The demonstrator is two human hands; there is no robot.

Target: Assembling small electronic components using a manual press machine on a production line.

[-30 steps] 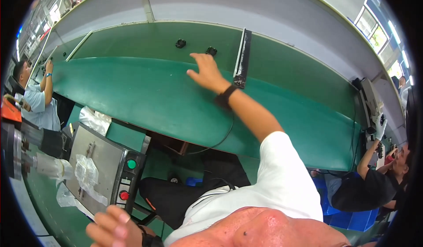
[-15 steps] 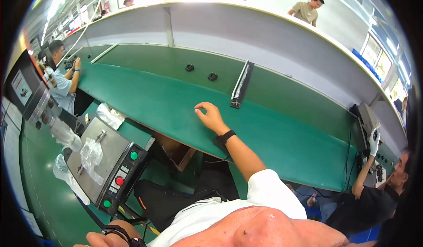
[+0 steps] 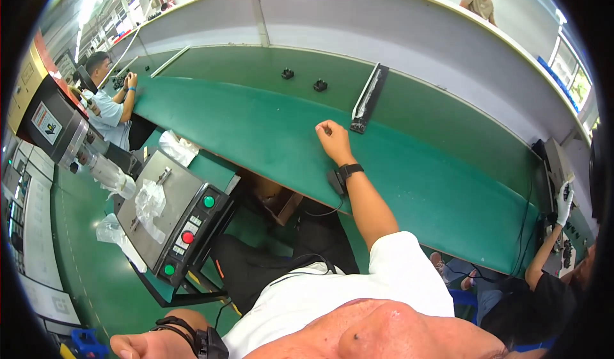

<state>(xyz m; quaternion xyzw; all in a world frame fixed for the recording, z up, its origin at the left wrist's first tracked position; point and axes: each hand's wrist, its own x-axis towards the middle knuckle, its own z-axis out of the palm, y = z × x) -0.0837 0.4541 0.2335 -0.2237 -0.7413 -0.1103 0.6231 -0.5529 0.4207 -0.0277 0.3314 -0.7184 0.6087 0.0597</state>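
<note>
My right hand (image 3: 334, 143) is over the green bench top (image 3: 268, 128), its fingers curled into a loose fist. A dark hollow shows between the fingers, and no object sticks out of it. A black band circles that wrist. Beside it, at the bench's near edge, is a small black box (image 3: 336, 181) with a cable. Beyond the fist lies a long black tray (image 3: 369, 100) with a pale strip along it. My left hand (image 3: 148, 344) is low at the picture's left, with a black watch and cords at the wrist. Its fingers are mostly cut off by the lower edge.
At left stands a machine with a metal plate (image 3: 157, 215), green and red buttons and a crumpled plastic bag (image 3: 149, 204). Two small black parts (image 3: 320, 86) lie farther back. An open carton (image 3: 279, 204) is below the bench. Other people work at far left, back and right.
My right hand's fingers have curled from a loose curve into a fist, and it is nearer the black tray. The whole view has shifted, with things appearing farther right and higher.
</note>
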